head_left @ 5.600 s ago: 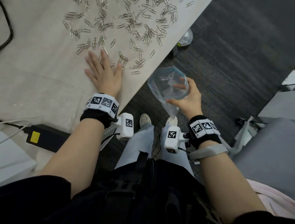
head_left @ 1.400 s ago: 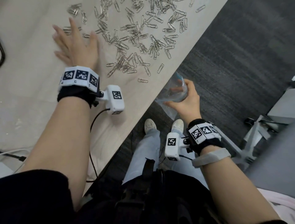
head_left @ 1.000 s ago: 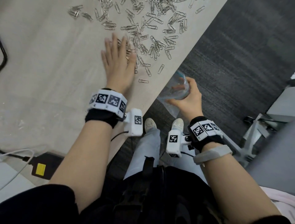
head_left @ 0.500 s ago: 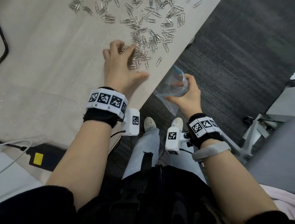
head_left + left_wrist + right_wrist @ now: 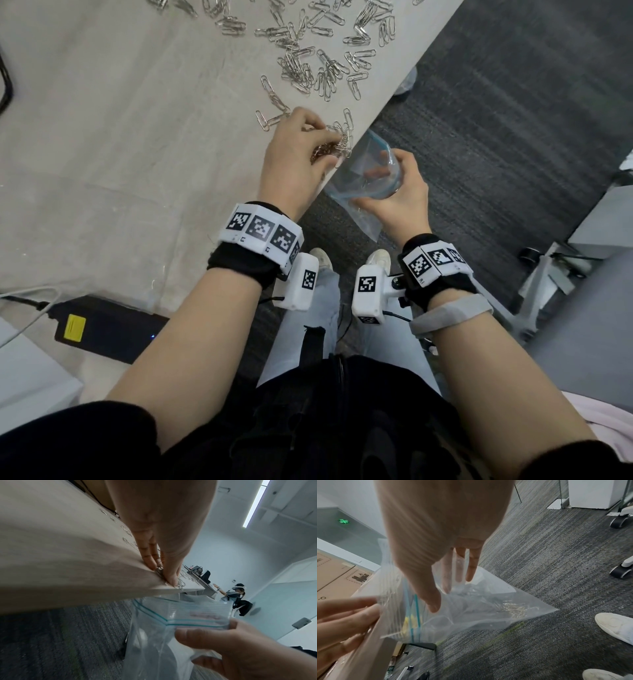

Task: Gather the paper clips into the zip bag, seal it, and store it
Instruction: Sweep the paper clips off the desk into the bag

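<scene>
Several silver paper clips (image 5: 318,68) lie scattered on the beige table (image 5: 137,137). My left hand (image 5: 301,154) is at the table's right edge, fingers curled over a small heap of clips (image 5: 342,142); in the left wrist view the fingers (image 5: 150,555) and thumb press that heap (image 5: 178,585) at the very edge. Just below the edge my right hand (image 5: 400,198) holds the clear zip bag (image 5: 363,171) with its mouth open. The right wrist view has the bag (image 5: 488,608) hanging over the carpet with a few clips (image 5: 515,609) inside.
A black power adapter (image 5: 102,329) with a yellow label lies at the table's near edge, beside a white box (image 5: 27,377). A chair base with castors (image 5: 548,274) stands on the grey carpet at the right. My white shoes (image 5: 376,257) are below the bag.
My left hand swept from the far left across the table, curled over a bunch of clips and dragged them to the right edge. The bag rose closer under that edge.
</scene>
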Demonstrator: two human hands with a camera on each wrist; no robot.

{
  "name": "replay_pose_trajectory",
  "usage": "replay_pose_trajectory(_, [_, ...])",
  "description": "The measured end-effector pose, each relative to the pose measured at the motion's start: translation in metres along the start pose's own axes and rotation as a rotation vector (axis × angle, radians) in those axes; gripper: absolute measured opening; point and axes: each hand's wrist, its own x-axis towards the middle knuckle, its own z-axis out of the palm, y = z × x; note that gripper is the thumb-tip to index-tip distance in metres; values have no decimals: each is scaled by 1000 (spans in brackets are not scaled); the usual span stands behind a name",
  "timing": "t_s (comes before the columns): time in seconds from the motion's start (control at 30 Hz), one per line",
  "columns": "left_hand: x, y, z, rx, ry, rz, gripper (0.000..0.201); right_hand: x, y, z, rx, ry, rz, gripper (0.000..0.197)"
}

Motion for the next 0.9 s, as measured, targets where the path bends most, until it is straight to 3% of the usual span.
replay_pose_trajectory(0.13, [-4, 5, 7, -14, -51, 69, 27, -1, 0, 1, -8, 8, -5, 69])
replay_pose_trajectory(0.23, [-7, 9, 6, -157, -49, 93, 23, -2, 0, 1, -6, 15, -6, 66])
replay_pose_trajectory(0.37, [-4, 7, -5, -287, 194, 9, 23, -3, 0, 2, -14, 9, -6, 69])
replay_pose_trajectory(0.5, [3, -15, -24, -177, 339, -94, 32, -3, 1, 1, -13, -2, -9, 70])
replay_pose_trajectory(0.57, [7, -24, -31, 32, 262, -162, 49, -3, 2, 1, -8, -7, -7, 70])
replay_pose_trajectory(0.67, [13, -28, -31, 287, 8, -254, 66, -2, 3, 3, -3, -10, 2, 71])
replay_pose_trajectory(0.77, [11, -27, -21, 318, -150, -178, 67, -2, 4, 5, -2, -8, 3, 69])
replay_pose_trajectory(0.9, [4, -24, -12, 269, -178, -23, 64, -2, 4, 4, 0, 2, 3, 68])
